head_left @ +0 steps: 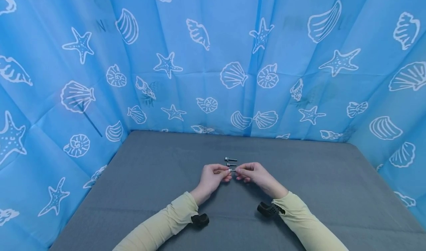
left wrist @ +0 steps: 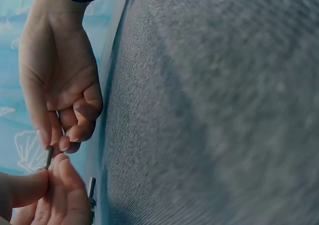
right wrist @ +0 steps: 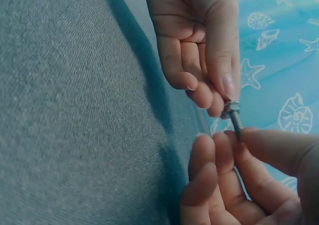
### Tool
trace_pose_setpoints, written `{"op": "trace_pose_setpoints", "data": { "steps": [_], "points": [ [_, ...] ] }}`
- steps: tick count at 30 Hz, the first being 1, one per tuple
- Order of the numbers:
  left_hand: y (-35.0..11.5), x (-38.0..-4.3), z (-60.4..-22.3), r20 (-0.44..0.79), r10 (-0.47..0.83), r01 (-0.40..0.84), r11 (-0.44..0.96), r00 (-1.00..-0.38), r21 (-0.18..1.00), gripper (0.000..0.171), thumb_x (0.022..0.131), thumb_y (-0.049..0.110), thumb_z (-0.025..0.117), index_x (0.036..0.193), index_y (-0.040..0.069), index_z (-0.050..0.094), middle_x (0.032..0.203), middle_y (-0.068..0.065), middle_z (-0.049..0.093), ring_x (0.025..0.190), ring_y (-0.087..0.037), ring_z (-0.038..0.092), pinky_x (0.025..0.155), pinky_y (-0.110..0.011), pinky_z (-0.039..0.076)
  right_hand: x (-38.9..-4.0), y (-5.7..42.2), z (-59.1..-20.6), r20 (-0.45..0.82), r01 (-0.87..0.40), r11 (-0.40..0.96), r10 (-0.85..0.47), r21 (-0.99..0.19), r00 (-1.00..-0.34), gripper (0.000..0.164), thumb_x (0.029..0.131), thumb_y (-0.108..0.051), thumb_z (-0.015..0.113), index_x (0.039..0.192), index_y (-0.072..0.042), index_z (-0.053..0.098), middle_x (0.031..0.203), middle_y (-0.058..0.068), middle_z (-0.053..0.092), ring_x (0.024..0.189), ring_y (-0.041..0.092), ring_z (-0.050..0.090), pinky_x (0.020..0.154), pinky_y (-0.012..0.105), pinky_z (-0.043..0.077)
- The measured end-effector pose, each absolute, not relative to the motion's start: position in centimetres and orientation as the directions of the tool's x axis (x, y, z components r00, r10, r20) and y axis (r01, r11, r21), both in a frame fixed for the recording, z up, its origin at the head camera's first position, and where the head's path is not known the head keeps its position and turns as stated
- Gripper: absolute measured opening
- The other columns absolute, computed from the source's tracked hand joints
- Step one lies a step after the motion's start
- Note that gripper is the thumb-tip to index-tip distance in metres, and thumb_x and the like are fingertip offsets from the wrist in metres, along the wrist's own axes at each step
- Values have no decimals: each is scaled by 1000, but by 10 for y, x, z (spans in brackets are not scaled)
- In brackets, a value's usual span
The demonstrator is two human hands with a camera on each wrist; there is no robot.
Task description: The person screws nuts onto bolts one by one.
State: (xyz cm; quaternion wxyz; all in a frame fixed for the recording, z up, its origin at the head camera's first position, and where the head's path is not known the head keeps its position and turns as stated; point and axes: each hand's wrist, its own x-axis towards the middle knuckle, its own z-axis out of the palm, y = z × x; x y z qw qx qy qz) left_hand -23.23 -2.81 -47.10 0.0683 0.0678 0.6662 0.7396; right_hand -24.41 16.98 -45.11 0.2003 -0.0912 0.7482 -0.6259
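Both hands meet at one small metal bolt (right wrist: 237,123) with a nut (right wrist: 232,106) near its head end. My left hand (head_left: 211,178) pinches the head end between thumb and fingers, covering the head. The threaded tip is pinched by my right hand (head_left: 259,176), whose other fingers curl loosely beneath. In the left wrist view, the shank of the bolt (left wrist: 49,157) spans the gap between the two sets of fingertips. Just beyond the hands, two more bolts lie side by side on the table: a farther bolt (head_left: 231,159) and a nearer bolt (head_left: 232,165).
A grey cloth-covered table (head_left: 159,158) extends around the hands. Blue curtains (head_left: 206,73) with white shell and starfish prints hang behind it and along its sides. Dark wrist devices are strapped under both pale sleeves (head_left: 166,221).
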Motion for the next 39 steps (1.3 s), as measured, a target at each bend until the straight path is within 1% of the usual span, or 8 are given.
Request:
{"op": "trace_pose_setpoints", "data": {
  "steps": [3,7,11,15,20,26,33,39],
  "points": [
    [-30,-236,-472,-100,226,-129,-115,-969,985,20,90,-3,63,107,-13,64,90,-24,69,83,-27,70,75,-35,58,-246,170,-452,-216,151,187,-400,-971,-891,31,97,-14,59,115,12,61,94,15,69,83,15,66,69,25,55],
    [-32,-243,-469,-256,253,-291,-113,-933,950,19,92,3,62,107,-9,66,92,-20,70,83,-22,70,76,-33,57,-249,169,-453,-250,189,187,-397,-964,-883,30,96,-10,58,115,13,60,94,15,69,83,15,66,70,27,56],
    [-32,-252,-464,-363,256,-395,-86,-896,915,20,93,6,62,108,-7,65,92,-17,70,81,-20,70,76,-33,57,-256,168,-453,-260,200,190,-380,-961,-888,26,96,-4,56,113,15,60,90,13,69,79,13,66,69,26,56],
    [-30,-260,-463,-429,242,-460,-89,-870,883,22,93,3,61,111,-9,64,90,-16,70,79,-19,70,75,-32,58,-261,167,-452,-271,219,176,-378,-960,-885,25,95,0,55,112,18,58,88,14,69,77,12,66,69,25,57],
    [-28,-266,-463,-484,221,-512,-89,-846,854,18,92,0,61,107,-10,65,88,-18,71,79,-20,70,74,-32,58,-265,166,-452,-314,258,198,-353,-946,-881,24,95,0,55,111,17,59,90,16,69,78,14,68,73,28,57],
    [-25,-269,-463,-512,204,-536,-91,-835,839,17,91,-2,61,104,-11,65,88,-19,70,77,-21,71,73,-32,58,-268,163,-452,-345,291,210,-305,-933,-888,22,95,0,56,109,16,62,89,18,70,77,15,69,74,31,58],
    [-24,-270,-463,-522,186,-543,-82,-832,836,15,90,-5,60,102,-12,64,86,-20,70,73,-21,71,71,-32,58,-268,157,-453,-361,315,207,-246,-926,-900,20,92,2,58,105,16,63,84,17,70,74,16,69,72,31,58],
    [-24,-268,-461,-509,181,-525,-56,-842,849,15,90,-5,60,103,-11,62,88,-20,70,74,-21,71,72,-32,58,-268,153,-453,-365,323,218,-197,-921,-910,17,91,2,60,101,14,65,79,16,70,70,16,68,69,30,59]
  ]
}}
